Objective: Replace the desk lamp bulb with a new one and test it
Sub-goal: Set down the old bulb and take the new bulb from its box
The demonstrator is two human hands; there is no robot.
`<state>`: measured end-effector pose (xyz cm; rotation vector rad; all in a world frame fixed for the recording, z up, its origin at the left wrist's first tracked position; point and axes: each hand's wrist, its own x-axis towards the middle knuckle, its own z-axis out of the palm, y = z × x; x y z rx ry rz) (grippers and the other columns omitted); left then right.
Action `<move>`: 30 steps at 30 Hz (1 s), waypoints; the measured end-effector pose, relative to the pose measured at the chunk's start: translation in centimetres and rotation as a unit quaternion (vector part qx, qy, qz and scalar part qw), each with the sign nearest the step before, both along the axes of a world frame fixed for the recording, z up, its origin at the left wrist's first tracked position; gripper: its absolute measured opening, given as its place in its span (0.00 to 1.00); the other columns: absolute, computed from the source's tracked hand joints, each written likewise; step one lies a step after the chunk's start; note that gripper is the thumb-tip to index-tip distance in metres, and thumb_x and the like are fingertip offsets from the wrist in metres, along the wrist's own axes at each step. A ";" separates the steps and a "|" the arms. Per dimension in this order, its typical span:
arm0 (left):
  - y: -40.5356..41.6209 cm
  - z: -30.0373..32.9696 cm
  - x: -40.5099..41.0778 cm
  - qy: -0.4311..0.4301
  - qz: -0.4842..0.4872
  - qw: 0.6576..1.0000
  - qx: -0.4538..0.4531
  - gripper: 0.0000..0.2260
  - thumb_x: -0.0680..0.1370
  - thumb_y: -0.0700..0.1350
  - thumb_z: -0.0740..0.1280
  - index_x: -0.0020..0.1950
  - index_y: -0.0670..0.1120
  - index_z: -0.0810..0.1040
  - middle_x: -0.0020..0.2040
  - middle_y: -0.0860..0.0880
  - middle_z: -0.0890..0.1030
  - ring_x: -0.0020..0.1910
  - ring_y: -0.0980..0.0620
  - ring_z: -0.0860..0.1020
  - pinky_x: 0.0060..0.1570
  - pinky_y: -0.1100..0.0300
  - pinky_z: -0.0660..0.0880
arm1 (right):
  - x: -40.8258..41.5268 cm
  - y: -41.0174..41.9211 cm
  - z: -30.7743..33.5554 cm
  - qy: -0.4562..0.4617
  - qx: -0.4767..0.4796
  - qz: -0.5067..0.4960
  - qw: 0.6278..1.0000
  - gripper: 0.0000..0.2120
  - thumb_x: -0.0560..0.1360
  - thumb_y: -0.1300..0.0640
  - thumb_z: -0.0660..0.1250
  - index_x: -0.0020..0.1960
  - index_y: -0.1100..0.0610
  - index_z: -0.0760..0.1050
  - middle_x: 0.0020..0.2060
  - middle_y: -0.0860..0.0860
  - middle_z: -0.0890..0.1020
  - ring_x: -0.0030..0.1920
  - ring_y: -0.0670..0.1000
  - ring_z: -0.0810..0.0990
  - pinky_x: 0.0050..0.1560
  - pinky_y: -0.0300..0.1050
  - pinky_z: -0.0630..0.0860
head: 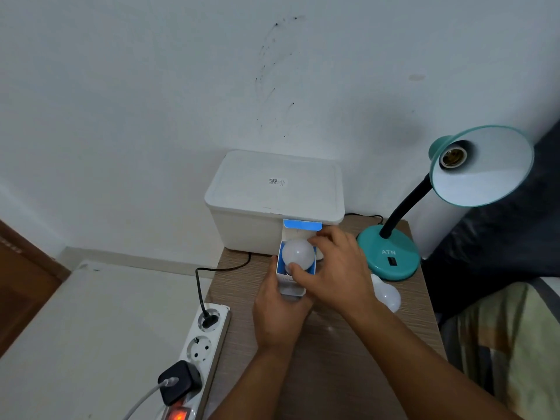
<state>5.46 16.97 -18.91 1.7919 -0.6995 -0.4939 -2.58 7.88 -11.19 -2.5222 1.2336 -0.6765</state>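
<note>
the new bulb sits dome-up in the open mouth of its blue and white carton, just past the knuckles of both hands. the left hand wraps the carton's lower half from below and holds it clear of the bench; the right hand curls over the top, thumb on the near side of the globe and fingers round the far side. the likely slip is here: the frosted globe is smooth, so a light pinch could let it drop back or fall onto the bench. a snagged carton flap could jerk it loose. just right of the right wrist lies a second bulb, probably the old one, and a stray forearm might roll it off. further right, the teal desk lamp shows an empty socket; its cord runs to the power strip left of the hands, so the socket may be live.
</note>
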 end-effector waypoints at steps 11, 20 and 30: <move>-0.2 -0.1 0.1 -0.012 -0.008 1.000 0.010 0.33 0.66 0.64 0.77 0.69 0.60 0.72 0.56 0.60 0.80 0.55 0.60 0.80 0.51 0.58 0.81 | -4.1 1.2 0.4 -0.145 0.069 -0.020 0.987 0.26 0.66 0.37 0.70 0.58 0.49 0.76 0.52 0.42 0.78 0.53 0.45 0.75 0.52 0.44 0.73; -0.2 0.5 0.2 -0.029 0.011 0.999 0.030 0.45 0.67 0.65 0.77 0.78 0.64 0.57 0.66 0.56 0.78 0.63 0.55 0.78 0.59 0.50 0.80 | -6.3 2.0 0.7 -0.246 0.130 -0.053 0.959 0.21 0.66 0.43 0.76 0.56 0.44 0.74 0.50 0.37 0.79 0.52 0.40 0.77 0.47 0.35 0.73; 0.3 1.4 0.6 -0.129 -0.053 0.990 0.007 0.46 0.75 0.49 0.76 0.82 0.59 0.48 0.73 0.60 0.62 0.65 0.82 0.55 0.55 0.86 0.57 | -7.4 2.5 0.3 -0.279 0.151 -0.083 0.945 0.20 0.68 0.51 0.78 0.54 0.44 0.73 0.49 0.39 0.78 0.51 0.35 0.75 0.42 0.28 0.72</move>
